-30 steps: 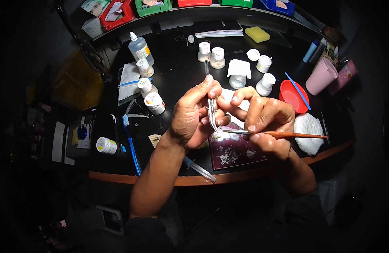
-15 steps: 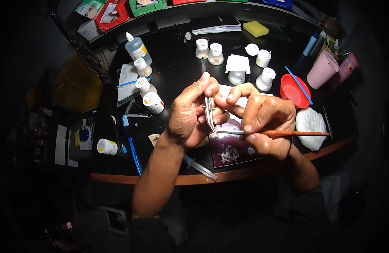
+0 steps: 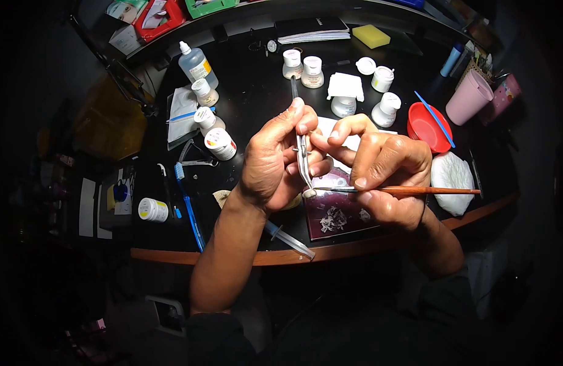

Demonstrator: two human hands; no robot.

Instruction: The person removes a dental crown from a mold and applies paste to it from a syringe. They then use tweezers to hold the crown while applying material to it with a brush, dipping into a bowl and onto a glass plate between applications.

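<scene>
My left hand [image 3: 274,160] grips metal tweezers [image 3: 302,160] that point down and hold a small white tooth-like piece [image 3: 309,193] at their tip. My right hand [image 3: 388,168] holds a thin orange-handled brush [image 3: 415,191] level, its fine tip touching that white piece. Both hands hover over a dark red mixing slab [image 3: 337,215] with white paste smears. The index finger of the right hand rests against the tweezers.
Several small white jars [image 3: 312,72] stand behind the hands, more at left beside a clear bottle [image 3: 196,64]. A red bowl [image 3: 429,128] with a blue stick, pink cup [image 3: 468,97], white tissue [image 3: 450,177], blue toothbrush [image 3: 187,204], syringe [image 3: 288,240] and yellow sponge [image 3: 371,36] lie around.
The hands and tools have stayed together with barely any shift; the brush tip now sits against the white piece. The view has tilted slightly.
</scene>
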